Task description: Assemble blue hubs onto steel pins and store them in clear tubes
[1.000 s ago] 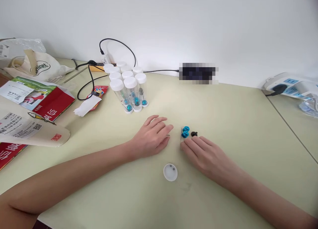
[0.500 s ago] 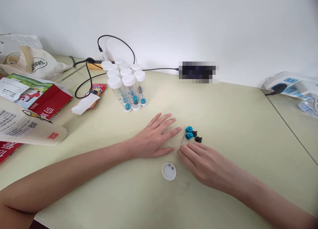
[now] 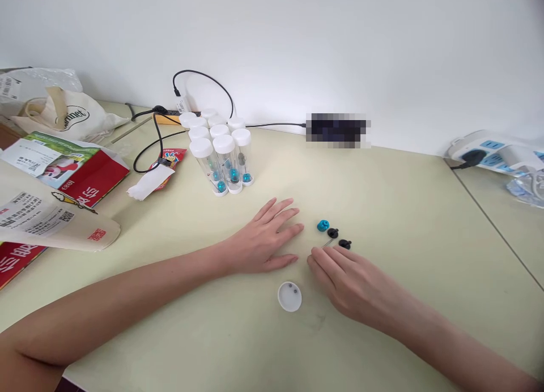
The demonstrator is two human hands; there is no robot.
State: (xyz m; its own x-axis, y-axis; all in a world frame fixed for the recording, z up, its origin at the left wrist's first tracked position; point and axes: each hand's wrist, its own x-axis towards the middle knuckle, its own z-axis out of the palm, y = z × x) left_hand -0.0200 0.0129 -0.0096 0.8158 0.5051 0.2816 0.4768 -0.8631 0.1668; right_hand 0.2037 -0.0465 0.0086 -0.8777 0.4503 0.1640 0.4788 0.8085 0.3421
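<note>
My left hand (image 3: 266,239) lies palm down on the table with its fingers spread, holding nothing. To its right, my right hand (image 3: 340,276) is closed, thumb and fingertips bent under and hidden from view. What it grips cannot be made out. A thin metal rod (image 3: 328,242) sticks out just beyond its knuckles. Past the fingers are a small blue stepped wheel-like part (image 3: 323,226) and two black discs with stems, one black disc (image 3: 333,233) near the blue part and another black disc (image 3: 345,244) close to my knuckles. Between my wrists sits a white cap (image 3: 289,297) with two tiny dark pieces inside.
Several clear tubes with white lids (image 3: 227,160) stand upright at the back, blue parts inside. Left are a torn red packet (image 3: 170,168), a paper cup (image 3: 55,216), a red box (image 3: 100,177) and a cloth bag (image 3: 63,117). A power strip (image 3: 488,151) lies right.
One of the two blue parts no longer shows beside my right hand. The metal rod now slants more to the right. My left hand stays in place; the view has tilted slightly.
</note>
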